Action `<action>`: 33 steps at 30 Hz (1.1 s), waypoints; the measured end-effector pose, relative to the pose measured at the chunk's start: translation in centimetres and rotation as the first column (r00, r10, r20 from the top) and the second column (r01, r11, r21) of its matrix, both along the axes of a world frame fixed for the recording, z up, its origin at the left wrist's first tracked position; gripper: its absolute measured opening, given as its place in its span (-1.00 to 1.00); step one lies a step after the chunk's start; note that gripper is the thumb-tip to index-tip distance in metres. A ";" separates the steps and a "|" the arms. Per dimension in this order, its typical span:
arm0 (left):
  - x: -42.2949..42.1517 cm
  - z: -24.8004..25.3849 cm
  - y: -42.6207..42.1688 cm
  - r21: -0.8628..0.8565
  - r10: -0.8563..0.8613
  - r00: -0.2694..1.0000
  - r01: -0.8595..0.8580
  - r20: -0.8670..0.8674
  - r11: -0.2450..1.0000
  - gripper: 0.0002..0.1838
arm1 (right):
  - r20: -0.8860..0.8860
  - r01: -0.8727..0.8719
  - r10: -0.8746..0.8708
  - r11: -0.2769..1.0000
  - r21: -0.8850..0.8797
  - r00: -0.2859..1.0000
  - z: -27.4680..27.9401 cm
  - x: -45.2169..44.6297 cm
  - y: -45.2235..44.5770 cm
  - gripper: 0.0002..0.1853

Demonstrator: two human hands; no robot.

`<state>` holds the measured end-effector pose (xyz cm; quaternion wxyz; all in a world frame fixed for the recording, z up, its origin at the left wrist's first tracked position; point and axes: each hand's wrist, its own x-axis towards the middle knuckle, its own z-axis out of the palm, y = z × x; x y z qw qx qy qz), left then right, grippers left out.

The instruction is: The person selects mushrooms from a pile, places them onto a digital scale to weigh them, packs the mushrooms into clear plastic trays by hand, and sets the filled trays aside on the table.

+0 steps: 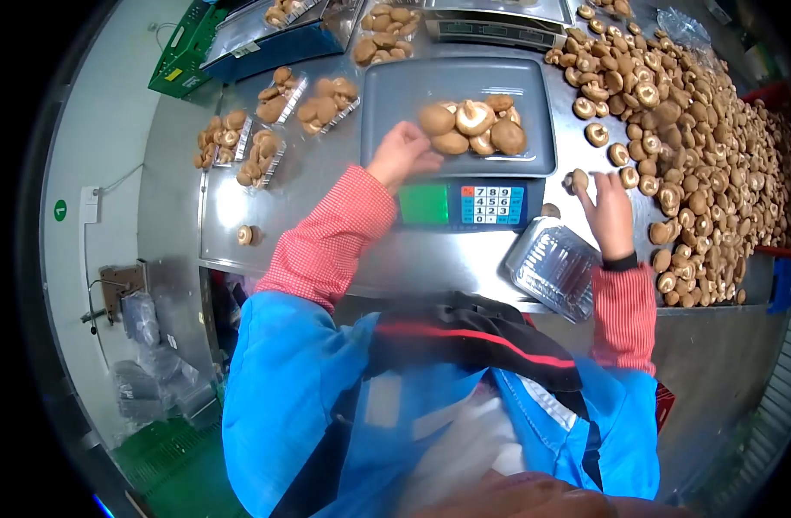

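Note:
A grey tray [458,76] sits on a scale whose green display [424,205] and keypad face me. In it, a clear pack of brown mushrooms [475,118] lies toward the right. My left hand [404,154] is at the tray's lower left, beside the leftmost mushroom; its fingers are blurred and I cannot make out whether they hold anything. My right hand [609,207] is right of the scale, fingers apart, its thumb near a single mushroom [577,180] on the steel table. Below it lie stacked empty clear plastic trays [555,268].
A large mushroom heap [698,164] covers the right side. Filled packs [263,155] stand at the left, with one loose mushroom [246,235] nearer the edge. Another scale [497,31] and a green crate [185,52] are at the back.

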<state>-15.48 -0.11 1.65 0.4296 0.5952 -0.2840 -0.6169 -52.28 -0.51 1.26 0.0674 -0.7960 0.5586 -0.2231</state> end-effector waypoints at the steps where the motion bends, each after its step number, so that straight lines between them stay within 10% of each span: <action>1: 0.0 -0.3 0.0 -0.006 0.050 0.994 -0.051 -0.096 0.999 -0.88 | 0.009 0.002 -0.003 0.996 0.094 1.000 0.2 -0.6 1.7 -0.73; 3: 0.3 -0.6 -0.1 -0.023 0.081 0.993 -0.084 -0.085 0.996 -0.88 | -0.001 -0.007 0.008 0.887 0.463 1.000 2.9 -0.1 6.0 -0.78; 7: 2.7 -0.1 -1.5 0.010 0.150 0.974 -0.151 -0.168 0.989 -0.87 | -0.031 -0.214 0.272 0.817 0.535 0.962 2.0 0.3 12.9 -0.78; 18: 19.2 -1.0 -7.7 -0.350 0.465 0.861 -0.509 -0.208 0.786 -0.93 | -0.103 -0.312 0.349 0.911 0.270 0.931 3.2 2.2 15.7 -0.85; 29: 28.6 -6.3 -1.3 -0.268 0.724 0.663 -0.745 -0.191 0.611 -0.77 | -0.150 -0.148 0.158 0.986 0.074 0.976 4.7 4.7 15.3 -0.83; 32: 31.8 -11.5 -1.3 -0.439 0.517 0.542 -0.279 0.662 0.854 -0.59 | -0.158 -0.154 0.156 0.988 0.023 0.975 5.2 5.7 15.1 -0.84; 33: 31.4 -11.9 -1.4 -0.428 0.520 0.604 -0.304 0.604 0.851 -0.61 | -0.159 -0.152 0.152 0.988 0.012 0.975 5.2 5.8 15.1 -0.84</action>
